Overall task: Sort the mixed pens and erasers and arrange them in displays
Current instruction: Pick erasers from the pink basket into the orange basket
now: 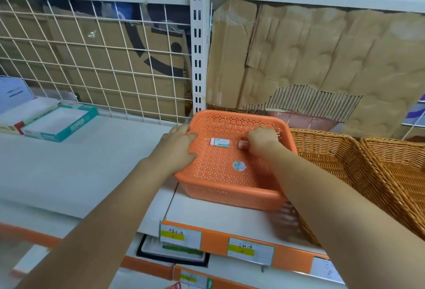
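An orange perforated plastic basket (220,187) sits on the white shelf, tilted toward me. Inside it lies a white eraser with a teal sleeve (220,142). My right hand (262,141) reaches into the basket and pinches a second, pinkish eraser (243,144) at the back right. My left hand (178,145) grips the basket's left rim, fingers curled over the edge. A round sticker (239,166) marks the basket floor.
Two wicker baskets (340,150) (400,162) stand to the right. A teal and white display box (61,123) sits at the left on the shelf (69,169). Wire mesh and cardboard back the shelf. Orange price strips with labels (250,250) run along the front edge.
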